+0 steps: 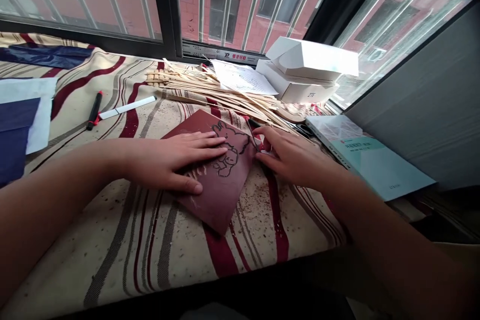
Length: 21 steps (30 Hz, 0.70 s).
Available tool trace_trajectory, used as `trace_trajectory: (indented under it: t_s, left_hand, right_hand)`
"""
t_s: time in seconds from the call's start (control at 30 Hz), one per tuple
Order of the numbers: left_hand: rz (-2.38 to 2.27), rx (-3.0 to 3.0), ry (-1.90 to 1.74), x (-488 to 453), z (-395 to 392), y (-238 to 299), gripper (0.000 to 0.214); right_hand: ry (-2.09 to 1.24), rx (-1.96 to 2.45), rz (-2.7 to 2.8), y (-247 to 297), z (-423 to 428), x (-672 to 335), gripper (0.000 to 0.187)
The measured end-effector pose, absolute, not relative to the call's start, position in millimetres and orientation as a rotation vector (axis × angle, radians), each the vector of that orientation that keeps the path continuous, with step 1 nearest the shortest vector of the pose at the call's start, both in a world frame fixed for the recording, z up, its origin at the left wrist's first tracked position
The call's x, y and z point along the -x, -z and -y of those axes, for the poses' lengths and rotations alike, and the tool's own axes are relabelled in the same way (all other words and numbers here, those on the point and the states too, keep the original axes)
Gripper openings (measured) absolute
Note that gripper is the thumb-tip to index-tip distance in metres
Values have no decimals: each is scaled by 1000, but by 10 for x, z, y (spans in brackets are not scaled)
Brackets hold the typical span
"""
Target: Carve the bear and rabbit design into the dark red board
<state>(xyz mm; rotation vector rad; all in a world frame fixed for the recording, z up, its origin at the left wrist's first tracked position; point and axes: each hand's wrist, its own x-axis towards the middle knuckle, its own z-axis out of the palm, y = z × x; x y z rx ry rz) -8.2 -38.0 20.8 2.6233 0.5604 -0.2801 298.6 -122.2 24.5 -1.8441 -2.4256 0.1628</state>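
Striped cloth (112, 240) covers the ledge, speckled with shavings. White boxes (307, 67), a book (375, 165) and bamboo strips (210, 91) crowd the far side (little room beyond). At centre the dark-red sheet (221, 195) lies flat; the left hand (168, 160) presses it, fingers spread, probably to steady it, while the right hand (296, 157) pinches a thin dark tool (252, 124) at its edge.

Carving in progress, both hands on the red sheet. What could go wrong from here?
1. The left hand lies flat on the sheet, fingertips close to the thin dark tool that the right hand seems to pinch; a slip could cut them.
2. The sheet sits on cloth, pinned only by that hand; it might shift mid-cut and spoil the drawn bear.
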Motion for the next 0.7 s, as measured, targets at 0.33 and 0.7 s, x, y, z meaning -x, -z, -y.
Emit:
trace_trajectory:
  t_s: [0.33,0.7]
  left_hand:
    - [-543,-2615,265,51,422,-228,106]
    - [-654,-2648,260,196,225,-250,107]
  right_hand:
    - [258,1673,2709,-188,1533,-2835,66]
    - [716,1585,2503,46,1593,-2632,53]
